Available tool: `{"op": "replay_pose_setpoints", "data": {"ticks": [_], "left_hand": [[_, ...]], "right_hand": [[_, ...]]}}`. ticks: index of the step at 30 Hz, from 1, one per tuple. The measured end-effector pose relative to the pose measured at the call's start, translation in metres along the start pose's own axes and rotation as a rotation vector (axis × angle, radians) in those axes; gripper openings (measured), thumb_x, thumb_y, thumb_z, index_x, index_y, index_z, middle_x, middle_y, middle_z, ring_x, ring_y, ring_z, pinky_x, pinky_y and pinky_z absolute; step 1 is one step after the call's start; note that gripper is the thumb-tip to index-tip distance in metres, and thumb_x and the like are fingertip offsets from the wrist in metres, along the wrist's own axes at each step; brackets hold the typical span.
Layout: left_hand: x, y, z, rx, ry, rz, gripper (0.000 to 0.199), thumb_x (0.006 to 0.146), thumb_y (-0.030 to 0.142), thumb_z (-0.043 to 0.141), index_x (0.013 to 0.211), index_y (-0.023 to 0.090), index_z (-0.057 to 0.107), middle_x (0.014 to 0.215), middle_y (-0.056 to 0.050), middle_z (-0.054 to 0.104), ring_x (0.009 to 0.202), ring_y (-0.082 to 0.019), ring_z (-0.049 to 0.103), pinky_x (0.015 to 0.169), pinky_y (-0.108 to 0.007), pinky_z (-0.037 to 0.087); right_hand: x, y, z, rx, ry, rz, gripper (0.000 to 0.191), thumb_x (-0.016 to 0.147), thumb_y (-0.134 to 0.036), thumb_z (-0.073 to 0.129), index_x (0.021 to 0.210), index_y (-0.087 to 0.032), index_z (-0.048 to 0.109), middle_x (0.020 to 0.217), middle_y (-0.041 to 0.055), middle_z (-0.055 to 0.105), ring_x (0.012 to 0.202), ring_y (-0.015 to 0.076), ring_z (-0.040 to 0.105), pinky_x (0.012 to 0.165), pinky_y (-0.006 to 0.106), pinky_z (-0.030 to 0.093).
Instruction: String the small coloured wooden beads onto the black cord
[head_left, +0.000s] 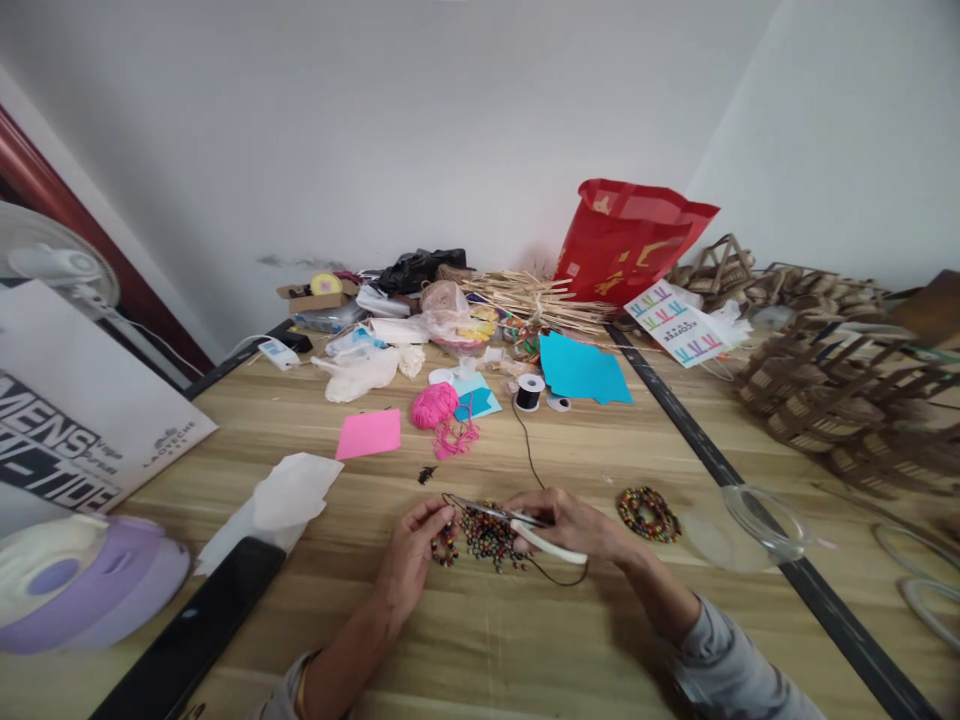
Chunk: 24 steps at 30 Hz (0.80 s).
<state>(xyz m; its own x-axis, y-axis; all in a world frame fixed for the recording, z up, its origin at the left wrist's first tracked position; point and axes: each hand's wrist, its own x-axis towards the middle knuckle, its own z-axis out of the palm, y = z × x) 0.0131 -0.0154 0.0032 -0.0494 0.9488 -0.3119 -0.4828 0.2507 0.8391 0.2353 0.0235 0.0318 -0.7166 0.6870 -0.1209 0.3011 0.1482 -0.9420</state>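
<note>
As left hand (411, 545) pinches beads (444, 550), "MENS" (46, 412) shows.

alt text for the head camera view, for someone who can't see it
At a wooden table, the left hand holds a short string of beads while the right hand works white-handled scissors beside it. Loose beads lie between them, with pink yarn and a red bag farther back.

Left hand (411, 545): a beaded strand (445, 550) is pinched at the fingertips.
Right hand (568, 522): white-handled scissors (551, 546) are gripped, blades pointed leftward.
Between hands: loose multicoloured beads (489, 538) are heaped on the tabletop (480, 640).
Right side: coiled beaded strings (649, 514) are laid.
Behind: pink yarn (434, 405) is placed beside a black-cord spool (529, 398).
</note>
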Motion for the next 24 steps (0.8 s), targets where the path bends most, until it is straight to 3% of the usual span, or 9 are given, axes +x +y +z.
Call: {"op": "replay_pose_setpoints", "data": {"ticks": [7,14,24], "left_hand": [[-0.0003,0.0021,0.0001,0.071,-0.063,-0.007,0.023,0.048,0.021,0.083,0.065,0.012,0.071,0.054,-0.002,0.067,0.049,-0.010,0.054,0.050,-0.020,0.040],[-0.0007,0.0016,0.0002,0.030,-0.052,-0.006,0.026,0.044,0.018,0.084,0.065,0.013,0.070,0.057,-0.002,0.069,0.052,-0.013,0.060,0.050,-0.021,0.043],[-0.0031,0.0013,0.0006,0.022,-0.121,-0.006,0.025,0.049,0.017,0.082,0.071,0.013,0.070,0.059,-0.002,0.068,0.051,-0.011,0.058,0.051,-0.021,0.043]], "right_hand": [[-0.0120,-0.0026,-0.0129,0.070,-0.077,0.041,0.046,0.068,-0.041,0.073,0.104,-0.014,0.065,0.071,-0.0011,0.057,0.058,0.0079,0.044,0.049,0.017,0.033],[-0.0095,0.0042,-0.0118,0.091,-0.098,0.042,0.046,0.067,-0.041,0.074,0.103,-0.014,0.066,0.072,-0.0004,0.058,0.058,0.0085,0.044,0.050,0.017,0.033],[-0.0087,0.0014,-0.0075,0.105,-0.101,0.057,0.046,0.067,-0.040,0.074,0.104,-0.014,0.066,0.070,-0.0012,0.057,0.056,0.0074,0.042,0.048,0.016,0.032]]}}
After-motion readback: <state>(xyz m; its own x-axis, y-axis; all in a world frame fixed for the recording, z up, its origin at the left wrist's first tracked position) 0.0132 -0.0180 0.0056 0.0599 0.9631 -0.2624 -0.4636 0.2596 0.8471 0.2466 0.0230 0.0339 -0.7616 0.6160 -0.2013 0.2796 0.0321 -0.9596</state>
